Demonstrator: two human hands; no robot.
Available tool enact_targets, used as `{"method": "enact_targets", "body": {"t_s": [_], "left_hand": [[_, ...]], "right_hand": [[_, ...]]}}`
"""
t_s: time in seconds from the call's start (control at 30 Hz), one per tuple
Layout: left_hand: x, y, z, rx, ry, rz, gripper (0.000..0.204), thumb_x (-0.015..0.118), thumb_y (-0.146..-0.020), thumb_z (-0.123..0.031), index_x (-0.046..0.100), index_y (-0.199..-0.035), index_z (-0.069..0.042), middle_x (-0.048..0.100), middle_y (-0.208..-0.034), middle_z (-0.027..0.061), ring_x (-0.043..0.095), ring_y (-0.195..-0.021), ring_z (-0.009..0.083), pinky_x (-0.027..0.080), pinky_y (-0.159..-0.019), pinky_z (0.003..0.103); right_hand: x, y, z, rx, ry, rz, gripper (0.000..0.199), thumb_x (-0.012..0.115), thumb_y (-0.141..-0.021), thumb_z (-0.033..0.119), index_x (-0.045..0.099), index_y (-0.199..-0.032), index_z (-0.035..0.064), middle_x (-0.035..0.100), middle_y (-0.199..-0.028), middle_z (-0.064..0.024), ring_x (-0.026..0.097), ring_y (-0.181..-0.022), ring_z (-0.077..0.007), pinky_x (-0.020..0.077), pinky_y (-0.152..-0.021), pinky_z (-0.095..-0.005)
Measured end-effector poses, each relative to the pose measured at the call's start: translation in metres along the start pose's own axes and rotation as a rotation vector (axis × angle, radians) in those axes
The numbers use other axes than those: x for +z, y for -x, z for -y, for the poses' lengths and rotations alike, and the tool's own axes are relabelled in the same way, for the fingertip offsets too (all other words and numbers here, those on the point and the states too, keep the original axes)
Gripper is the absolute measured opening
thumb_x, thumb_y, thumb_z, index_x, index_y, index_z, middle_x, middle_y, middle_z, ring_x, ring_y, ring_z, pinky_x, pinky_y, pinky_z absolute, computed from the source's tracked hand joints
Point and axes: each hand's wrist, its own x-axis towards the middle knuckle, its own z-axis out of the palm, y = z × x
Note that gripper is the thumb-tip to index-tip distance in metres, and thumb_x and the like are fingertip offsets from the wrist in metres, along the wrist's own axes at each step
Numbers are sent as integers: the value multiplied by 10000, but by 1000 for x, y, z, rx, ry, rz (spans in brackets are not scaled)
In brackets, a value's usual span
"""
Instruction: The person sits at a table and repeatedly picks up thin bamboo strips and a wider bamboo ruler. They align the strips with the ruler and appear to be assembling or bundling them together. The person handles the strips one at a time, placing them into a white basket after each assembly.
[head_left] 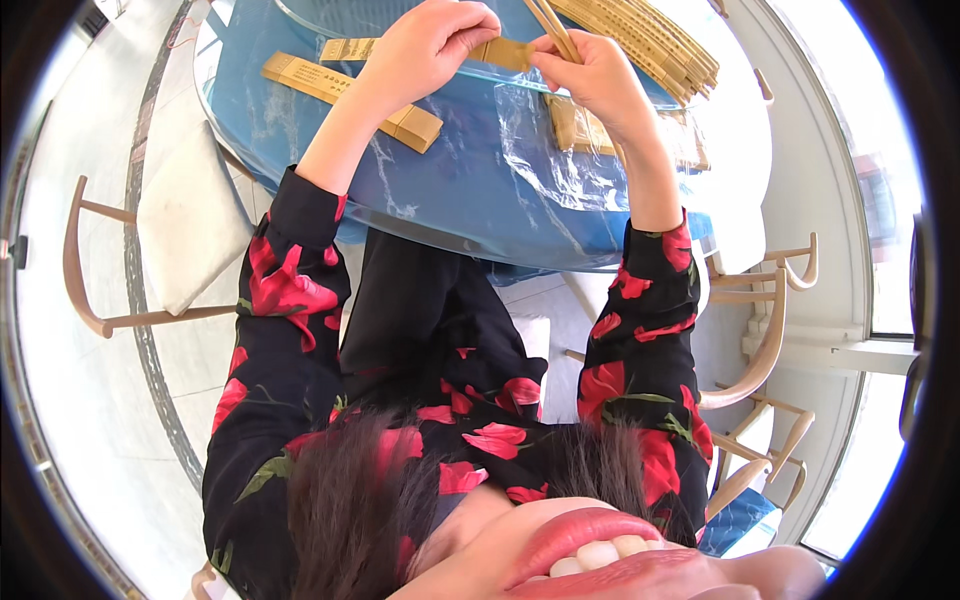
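Observation:
My left hand is over the far part of the table, its thumb and fingers pinched on a brown paper chopstick sleeve. The sleeve's other end reaches my right hand, which is closed around a pair of wooden chopsticks that slant up to the left. A printed brown strip shows beyond my left wrist; whether it is the same sleeve I cannot tell. Below my left forearm lies a flat stack of brown paper sleeves, crossing under the wrist.
A pile of chopsticks in brown sleeves lies at the far right of the blue marbled table. Near my right wrist, a clear plastic bag rests beside brown packets. Wooden chairs stand left and right.

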Motion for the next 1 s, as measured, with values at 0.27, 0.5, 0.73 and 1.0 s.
{"method": "enact_targets", "body": {"t_s": [0.27,0.5,0.73,1.0], "left_hand": [[1,1,1,14,3,25,58,663,-994,-119,656,-1008,-63,544,-849,62,549,-777,211,460,-708,319],[1,3,0,69,-45,70,95,701,-948,-126,685,-1035,-89,627,-928,55,595,-904,238,487,-832,347],[0,-10,-28,450,-436,-6,268,702,-887,-223,660,-1111,-82,655,-1019,95,631,-938,332,499,-907,440],[23,-2,-17,366,-423,-25,188,732,-886,-133,686,-1062,-86,691,-967,74,655,-940,302,516,-870,412]], "right_hand": [[-4,0,4,-4,18,56,284,739,-901,290,729,-987,19,639,-750,11,574,-696,-59,433,-643,-242],[3,-6,-12,-53,4,82,277,752,-884,314,703,-923,44,613,-732,18,547,-680,-57,408,-620,-248],[1,-5,-10,-30,58,10,277,740,-857,308,679,-884,39,593,-700,5,531,-652,-78,408,-601,-269],[9,-11,-25,-69,290,-114,382,753,-828,365,705,-863,-12,667,-732,-175,652,-681,-317,500,-671,-407]]}}
